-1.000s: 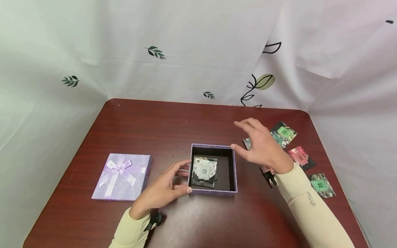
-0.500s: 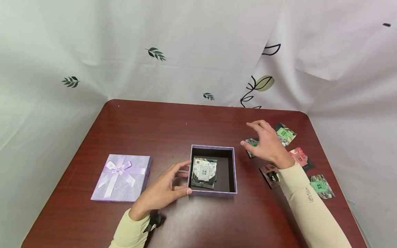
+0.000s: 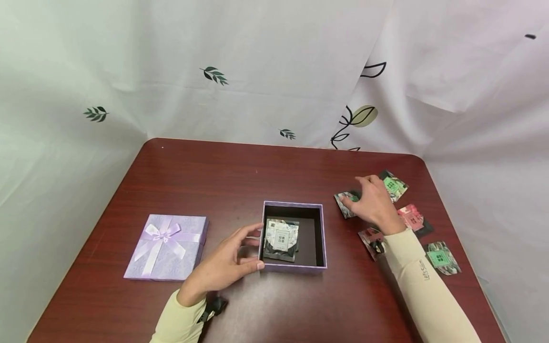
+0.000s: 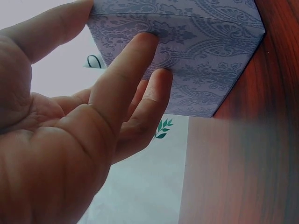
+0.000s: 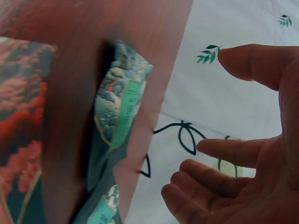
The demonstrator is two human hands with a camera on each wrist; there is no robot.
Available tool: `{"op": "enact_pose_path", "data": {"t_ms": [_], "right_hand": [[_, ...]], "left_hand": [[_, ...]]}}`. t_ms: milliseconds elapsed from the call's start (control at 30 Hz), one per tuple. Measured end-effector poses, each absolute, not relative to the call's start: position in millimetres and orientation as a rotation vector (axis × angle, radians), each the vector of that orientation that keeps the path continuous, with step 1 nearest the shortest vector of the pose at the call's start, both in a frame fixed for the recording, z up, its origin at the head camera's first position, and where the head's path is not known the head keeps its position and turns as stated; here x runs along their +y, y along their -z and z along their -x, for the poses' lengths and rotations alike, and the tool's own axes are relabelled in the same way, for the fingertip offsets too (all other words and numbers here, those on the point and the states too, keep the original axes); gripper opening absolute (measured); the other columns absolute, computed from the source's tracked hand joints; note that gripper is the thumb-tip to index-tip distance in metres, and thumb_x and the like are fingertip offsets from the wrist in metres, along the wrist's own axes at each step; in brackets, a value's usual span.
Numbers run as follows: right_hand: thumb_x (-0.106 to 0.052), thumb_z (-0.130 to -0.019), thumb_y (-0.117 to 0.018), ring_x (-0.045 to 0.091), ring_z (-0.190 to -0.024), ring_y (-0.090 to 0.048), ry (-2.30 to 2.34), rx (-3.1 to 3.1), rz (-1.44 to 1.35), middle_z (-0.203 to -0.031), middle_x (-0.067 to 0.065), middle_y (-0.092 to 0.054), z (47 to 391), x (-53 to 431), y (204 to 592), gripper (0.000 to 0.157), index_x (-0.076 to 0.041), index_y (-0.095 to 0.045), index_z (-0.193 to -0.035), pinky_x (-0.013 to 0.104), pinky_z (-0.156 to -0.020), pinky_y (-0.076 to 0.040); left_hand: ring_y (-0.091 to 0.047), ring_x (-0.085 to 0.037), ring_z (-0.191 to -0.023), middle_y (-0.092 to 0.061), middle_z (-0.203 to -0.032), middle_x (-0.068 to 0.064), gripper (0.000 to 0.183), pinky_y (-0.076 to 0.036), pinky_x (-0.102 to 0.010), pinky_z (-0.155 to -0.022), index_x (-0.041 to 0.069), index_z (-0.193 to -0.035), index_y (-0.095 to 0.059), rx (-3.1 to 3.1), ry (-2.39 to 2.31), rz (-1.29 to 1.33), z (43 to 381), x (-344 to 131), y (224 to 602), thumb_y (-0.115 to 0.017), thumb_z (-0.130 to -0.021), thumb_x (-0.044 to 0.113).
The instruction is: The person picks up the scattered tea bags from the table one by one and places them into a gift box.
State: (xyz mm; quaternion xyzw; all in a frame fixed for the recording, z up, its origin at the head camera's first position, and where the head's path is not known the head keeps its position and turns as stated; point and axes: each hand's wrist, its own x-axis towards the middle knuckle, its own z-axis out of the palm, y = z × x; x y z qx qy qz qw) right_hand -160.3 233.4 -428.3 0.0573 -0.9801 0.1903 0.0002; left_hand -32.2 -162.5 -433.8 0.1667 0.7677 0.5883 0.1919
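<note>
My left hand (image 3: 229, 259) rests against the left side of an uncovered purple box (image 3: 296, 269), its thumb at the near corner. In the left wrist view, straight fingers (image 4: 124, 70) lie on the patterned outer wall. A white-and-black sachet (image 3: 280, 238) lies flat in the left part of the box, overlapping another beneath. My right hand (image 3: 372, 202) hovers over the loose sachets on the right, thumb and fingers apart, holding nothing. Just beyond its thumb lies a green-labelled sachet (image 3: 344, 204), seen as a packet (image 5: 121, 105) in the right wrist view.
Left of the box lies its purple lid (image 3: 171, 252) with a ribbon bow. Further sachets are spread on the right: a green one (image 3: 393, 186), a red one (image 3: 412, 217), another green one (image 3: 442, 257) and a dark red one (image 3: 370, 238) near the wrist. A curtain borders the table.
My right hand has moved from the box's far right corner rightward and lower toward the sachets, baring the green-labelled one. My left hand stays at the box.
</note>
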Motion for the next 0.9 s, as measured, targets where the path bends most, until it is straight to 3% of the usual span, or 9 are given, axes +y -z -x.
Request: {"op": "enact_pose_path", "data": {"t_ms": [300, 900], "right_hand": [[-0.059, -0.090, -0.074, 0.052, -0.134, -0.044, -0.569, -3.124, -0.124, -0.140, 0.038, -0.050, 161.3, 231.6, 452.3, 0.094, 0.011, -0.050, -0.148, 0.069, -0.112, -0.043], [-0.045, -0.090, -0.077, 0.056, -0.133, -0.042, -0.560, -3.143, -0.062, -0.140, 0.041, -0.049, 163.3, 231.4, 466.0, 0.084, 0.013, -0.051, -0.145, 0.071, -0.112, -0.043]], "left_hand": [[-0.057, -0.044, -0.136, -0.048, -0.153, -0.025, 0.083, -0.063, -0.028, -0.098, 0.009, -0.162, -0.037, 2.162, -1.649, -0.468, 32.2, -162.5, 434.2, -0.083, -0.092, 0.011], [-0.057, -0.045, -0.135, -0.049, -0.152, -0.025, 0.083, -0.062, -0.027, -0.099, 0.010, -0.162, -0.037, 2.164, -1.659, -0.469, 31.1, -162.2, 434.3, -0.083, -0.092, 0.013]]}}
